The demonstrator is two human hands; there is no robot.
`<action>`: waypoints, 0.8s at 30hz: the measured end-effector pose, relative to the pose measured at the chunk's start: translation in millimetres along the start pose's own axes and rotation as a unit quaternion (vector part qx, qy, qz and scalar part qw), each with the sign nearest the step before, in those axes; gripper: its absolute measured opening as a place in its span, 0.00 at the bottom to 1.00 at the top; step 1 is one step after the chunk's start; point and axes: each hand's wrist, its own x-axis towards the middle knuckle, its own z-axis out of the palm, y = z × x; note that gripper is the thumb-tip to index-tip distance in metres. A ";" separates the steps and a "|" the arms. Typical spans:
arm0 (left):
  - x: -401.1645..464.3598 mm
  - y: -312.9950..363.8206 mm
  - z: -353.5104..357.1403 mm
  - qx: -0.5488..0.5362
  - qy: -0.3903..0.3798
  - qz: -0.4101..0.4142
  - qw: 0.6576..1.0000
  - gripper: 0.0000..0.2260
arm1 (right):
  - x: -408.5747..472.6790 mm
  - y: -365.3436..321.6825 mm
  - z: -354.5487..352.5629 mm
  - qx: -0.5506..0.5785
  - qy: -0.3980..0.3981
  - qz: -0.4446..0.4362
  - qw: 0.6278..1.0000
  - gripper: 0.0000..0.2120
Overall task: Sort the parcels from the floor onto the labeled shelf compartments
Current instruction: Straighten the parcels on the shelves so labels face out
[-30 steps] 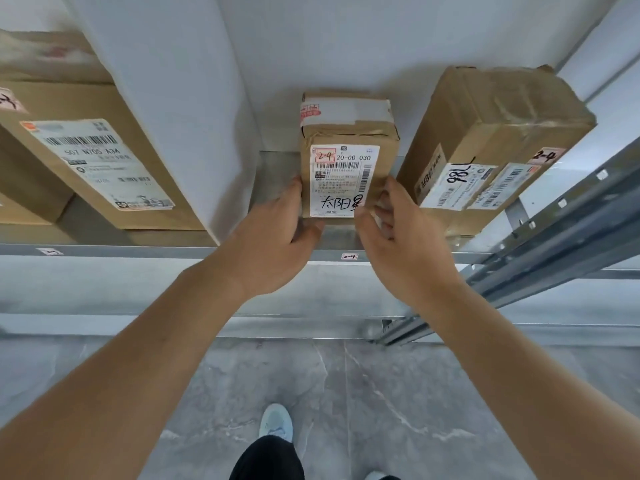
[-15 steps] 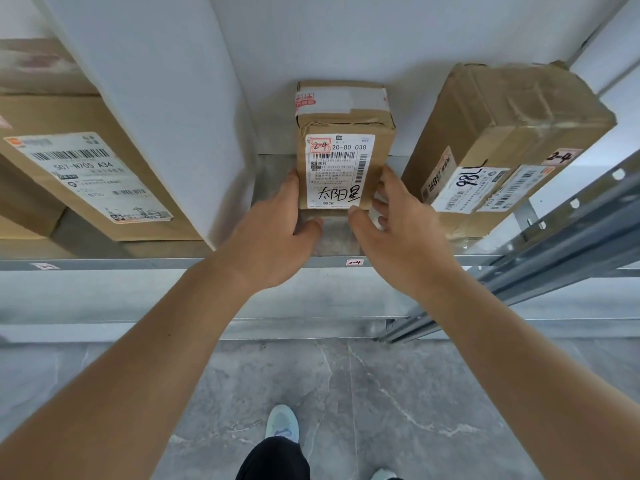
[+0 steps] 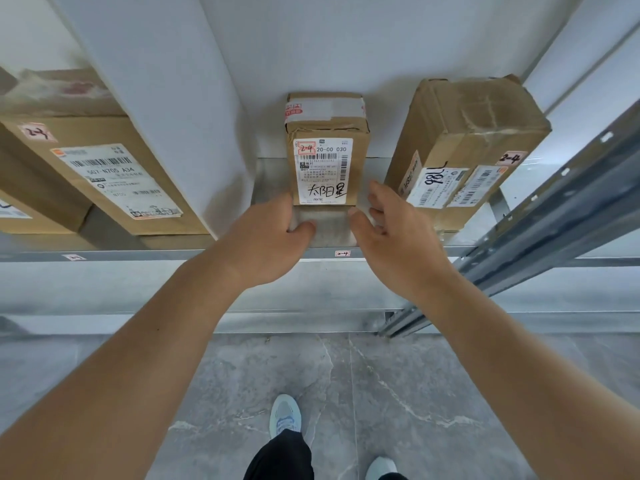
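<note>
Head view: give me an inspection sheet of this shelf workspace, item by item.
Surface: grey metal shelf, edge tag 2-4.
Job's things: small parcel marked 2-4 stands upright on the shelf, label facing out.
Clutter: larger parcel marked 2-4 to its right, tilted; long box beyond the white divider on the left.
Hands: left hand and right hand open, just in front of the small parcel, apparently not gripping it.
Cables: nothing seen.
Surroundings: grey marbled floor, metal rack rails at right.
</note>
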 end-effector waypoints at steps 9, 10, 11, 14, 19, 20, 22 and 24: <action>-71.3 67.0 -24.2 0.037 0.009 0.036 0.999 0.22 | -56.1 -26.0 -68.5 0.012 -0.017 -0.022 1.000 0.11; -78.3 75.0 -26.3 0.038 0.012 0.037 0.999 0.23 | -62.4 -29.0 -76.7 0.012 -0.019 -0.021 1.000 0.13; -84.8 82.3 -28.2 0.038 0.015 0.038 0.998 0.24 | -68.8 -32.0 -84.5 0.012 -0.020 -0.015 1.000 0.16; -98.0 96.8 -32.3 0.036 0.019 0.047 0.998 0.26 | -85.0 -36.7 -102.2 0.008 -0.012 -0.001 1.000 0.19; -105.6 101.2 -35.1 0.022 0.014 0.063 0.998 0.26 | -101.5 -37.4 -116.0 -0.019 0.010 0.023 1.000 0.26; -106.4 101.4 -34.0 0.025 0.011 0.067 0.997 0.26 | -104.6 -36.4 -116.9 -0.021 0.016 0.028 0.999 0.26; -109.7 103.0 -30.2 0.030 0.008 0.078 0.996 0.24 | -111.1 -34.5 -116.1 -0.022 0.027 0.033 0.999 0.26; -114.3 104.9 -24.9 0.028 0.000 0.083 0.996 0.22 | -118.6 -34.6 -112.7 -0.027 0.031 0.036 0.998 0.25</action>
